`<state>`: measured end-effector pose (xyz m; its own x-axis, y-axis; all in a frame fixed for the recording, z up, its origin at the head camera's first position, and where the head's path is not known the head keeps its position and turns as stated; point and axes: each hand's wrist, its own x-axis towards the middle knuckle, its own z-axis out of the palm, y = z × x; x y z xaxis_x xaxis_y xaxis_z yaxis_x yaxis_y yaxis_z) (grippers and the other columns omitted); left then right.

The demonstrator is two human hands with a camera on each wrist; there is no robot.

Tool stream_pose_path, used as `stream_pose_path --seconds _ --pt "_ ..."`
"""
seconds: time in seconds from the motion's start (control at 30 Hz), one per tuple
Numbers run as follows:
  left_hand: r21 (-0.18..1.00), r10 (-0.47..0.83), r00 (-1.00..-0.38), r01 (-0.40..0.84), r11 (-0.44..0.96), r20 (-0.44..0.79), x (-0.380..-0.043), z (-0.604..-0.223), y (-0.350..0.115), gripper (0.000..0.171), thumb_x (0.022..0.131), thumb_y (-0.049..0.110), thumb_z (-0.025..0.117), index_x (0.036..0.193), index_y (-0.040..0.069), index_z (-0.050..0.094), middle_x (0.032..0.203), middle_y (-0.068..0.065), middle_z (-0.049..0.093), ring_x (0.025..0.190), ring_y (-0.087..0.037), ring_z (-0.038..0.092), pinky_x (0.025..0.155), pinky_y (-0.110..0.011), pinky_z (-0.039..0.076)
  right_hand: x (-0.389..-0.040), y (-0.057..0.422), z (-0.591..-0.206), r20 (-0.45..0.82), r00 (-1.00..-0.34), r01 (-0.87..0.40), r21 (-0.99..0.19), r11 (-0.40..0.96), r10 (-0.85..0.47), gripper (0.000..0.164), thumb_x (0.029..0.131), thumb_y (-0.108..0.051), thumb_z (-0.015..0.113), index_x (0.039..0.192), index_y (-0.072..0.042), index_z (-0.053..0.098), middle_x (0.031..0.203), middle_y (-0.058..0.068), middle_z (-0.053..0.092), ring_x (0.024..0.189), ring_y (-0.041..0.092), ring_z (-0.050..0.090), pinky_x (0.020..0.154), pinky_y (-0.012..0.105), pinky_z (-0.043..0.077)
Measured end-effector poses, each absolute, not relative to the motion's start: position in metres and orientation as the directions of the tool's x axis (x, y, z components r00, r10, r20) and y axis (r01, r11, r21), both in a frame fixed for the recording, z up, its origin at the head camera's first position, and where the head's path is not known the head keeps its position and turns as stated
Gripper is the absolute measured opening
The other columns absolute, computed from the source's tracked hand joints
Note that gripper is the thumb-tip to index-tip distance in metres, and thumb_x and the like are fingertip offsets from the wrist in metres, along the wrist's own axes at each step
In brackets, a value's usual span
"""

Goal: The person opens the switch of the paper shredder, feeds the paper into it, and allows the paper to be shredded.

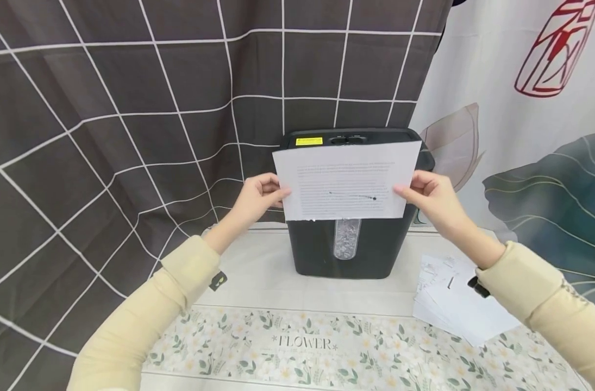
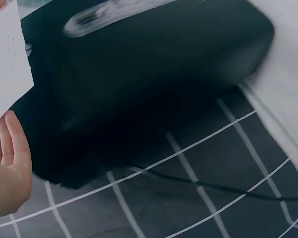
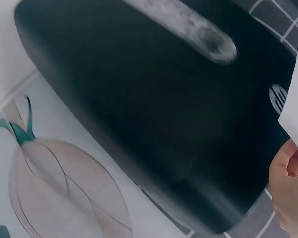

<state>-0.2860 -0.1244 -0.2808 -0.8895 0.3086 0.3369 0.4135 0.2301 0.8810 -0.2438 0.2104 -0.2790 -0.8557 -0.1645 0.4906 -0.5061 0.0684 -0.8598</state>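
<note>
Both hands hold one printed sheet of paper [image 1: 346,182] up in front of a black paper shredder [image 1: 317,250]. My left hand [image 1: 259,196] pinches its left edge, thumb on the near face. On the opposite edge, my right hand [image 1: 431,198] pinches it the same way. Dark ink marks cross the print near the lower middle. The sheet overlaps the upper front of the shredder and hides part of its top. Shredded paper shows through the shredder's clear window [image 1: 346,239]. In the left wrist view, the left hand [image 2: 10,163] is at the sheet's corner.
Several loose sheets [image 1: 465,304] lie on the table at the right, below the right forearm. A floral mat [image 1: 258,347] runs along the front. Behind the shredder hangs a dark grid-pattern curtain [image 1: 189,81]. A black cord [image 2: 213,186] trails beside the shredder.
</note>
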Motion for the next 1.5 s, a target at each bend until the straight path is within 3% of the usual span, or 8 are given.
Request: stream_pose_path --seconds 0.13,0.33,0.47,0.63,0.93,1.1,1.23,1.5 --pt "0.875 0.270 -0.880 0.447 0.188 0.391 -0.291 -0.262 -0.123 0.013 0.087 0.000 0.063 0.095 -0.009 0.060 0.094 -0.020 0.071 0.070 -0.002 0.066 0.067 -0.027 0.059 -0.251 0.209 -0.260 0.513 -0.848 -0.519 -0.855 0.014 -0.135 0.021 0.085 0.008 0.061 0.086 -0.012 0.069 0.086 -0.009 0.074 0.073 0.002 0.068 0.066 0.014 0.054" --pt "0.877 0.247 -0.876 0.457 0.150 0.415 -0.299 -0.241 -0.121 0.007 0.087 0.002 0.063 0.092 -0.003 0.060 0.080 0.008 0.070 0.071 -0.003 0.066 0.066 -0.023 0.058 -0.261 0.205 -0.238 0.522 -0.844 -0.522 -0.852 -0.031 -0.121 0.017 0.084 0.006 0.064 0.085 -0.009 0.070 0.083 -0.007 0.074 0.071 0.004 0.067 0.064 0.014 0.053" --pt "0.873 0.241 -0.868 0.471 0.125 0.434 -0.308 -0.227 -0.118 0.007 0.088 0.002 0.063 0.092 -0.003 0.060 0.076 0.014 0.068 0.073 -0.003 0.066 0.067 -0.023 0.058 -0.269 0.206 -0.221 0.546 -0.828 -0.548 -0.836 -0.017 -0.129 0.013 0.083 0.003 0.066 0.088 -0.008 0.071 0.084 -0.006 0.074 0.072 0.005 0.067 0.064 0.015 0.054" --pt "0.867 0.251 -0.857 0.486 0.108 0.450 -0.319 -0.209 -0.116 0.008 0.088 0.000 0.063 0.092 -0.006 0.060 0.077 0.013 0.068 0.073 -0.004 0.067 0.069 -0.023 0.058 -0.279 0.209 -0.205 0.551 -0.821 -0.562 -0.826 0.043 -0.148 0.014 0.083 0.000 0.068 0.094 -0.010 0.071 0.086 -0.008 0.074 0.073 0.004 0.068 0.064 0.014 0.053" --pt "0.862 0.205 -0.874 0.476 0.172 0.441 -0.335 -0.191 -0.111 0.003 0.086 0.003 0.066 0.088 0.005 0.065 0.080 0.008 0.070 0.078 -0.004 0.064 0.073 -0.022 0.056 -0.297 0.214 -0.196 0.532 -0.835 -0.549 -0.821 0.159 -0.138 0.022 0.086 0.001 0.063 0.103 -0.011 0.070 0.090 -0.013 0.072 0.079 0.002 0.068 0.070 0.011 0.053" --pt "0.863 0.191 -0.882 0.464 0.199 0.431 -0.345 -0.196 -0.107 0.002 0.086 0.005 0.066 0.086 0.006 0.064 0.079 0.009 0.068 0.079 -0.003 0.063 0.075 -0.023 0.057 -0.307 0.215 -0.202 0.535 -0.835 -0.548 -0.828 0.116 -0.129 0.024 0.084 0.006 0.062 0.091 -0.014 0.072 0.083 -0.012 0.072 0.073 0.002 0.066 0.064 0.011 0.052" --pt "0.880 0.141 -0.898 0.438 0.186 0.417 -0.352 -0.202 -0.104 0.005 0.086 0.004 0.066 0.083 0.006 0.063 0.078 0.006 0.068 0.077 -0.004 0.062 0.074 -0.025 0.057 -0.314 0.214 -0.207 0.516 -0.849 -0.529 -0.824 0.205 -0.114 0.024 0.085 0.003 0.063 0.089 -0.020 0.071 0.079 -0.017 0.070 0.070 -0.001 0.063 0.062 0.011 0.050" --pt "0.874 0.131 -0.901 0.433 0.218 0.414 -0.364 -0.213 -0.087 0.011 0.087 0.005 0.066 0.094 -0.003 0.063 0.089 -0.008 0.070 0.074 -0.005 0.058 0.079 -0.030 0.057 -0.326 0.225 -0.218 0.514 -0.856 -0.508 -0.821 0.261 -0.051 0.027 0.085 0.003 0.064 0.084 -0.023 0.070 0.075 -0.022 0.067 0.067 -0.003 0.060 0.060 0.009 0.048"
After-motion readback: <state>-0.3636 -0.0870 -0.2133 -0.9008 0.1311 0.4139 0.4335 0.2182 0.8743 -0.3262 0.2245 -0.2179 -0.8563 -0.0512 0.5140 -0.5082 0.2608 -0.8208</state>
